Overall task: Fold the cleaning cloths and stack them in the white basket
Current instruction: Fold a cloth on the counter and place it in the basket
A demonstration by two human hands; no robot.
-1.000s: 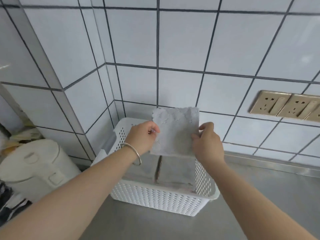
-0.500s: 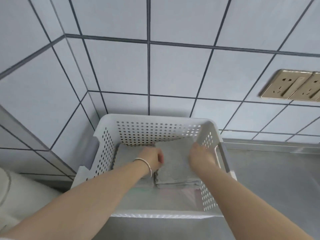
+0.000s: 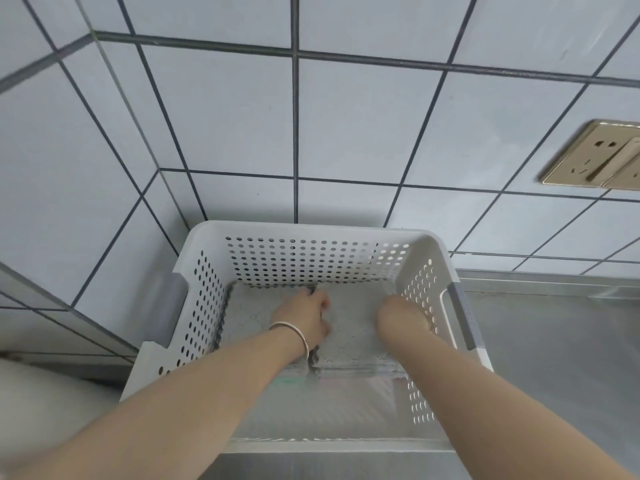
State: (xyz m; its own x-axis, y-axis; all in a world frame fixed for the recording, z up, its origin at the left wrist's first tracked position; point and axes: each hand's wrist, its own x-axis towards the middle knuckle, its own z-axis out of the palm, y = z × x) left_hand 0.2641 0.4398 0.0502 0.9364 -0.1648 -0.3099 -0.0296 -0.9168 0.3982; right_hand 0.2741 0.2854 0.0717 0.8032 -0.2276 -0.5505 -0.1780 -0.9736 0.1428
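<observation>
Your hands are both down inside the white basket (image 3: 313,233): left hand (image 3: 308,318) w/ fingers curled at the left edge of the top folded grey cloth (image 3: 349,327), right hand (image 3: 398,315) on its right edge, grip can't tell. Cloth stack sits at basket's back-right; second stack (image 3: 252,313) left of it. Basket's on the table (image 3: 554,358).

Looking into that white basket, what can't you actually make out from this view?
- Fingers of both hands, left and right: curled under, so the grip is unclear.
- Number of folded grey cloths in the white perforated plastic basket: layers blurred, arms cover them.
- Gold wall socket: cut off by the right edge.
</observation>
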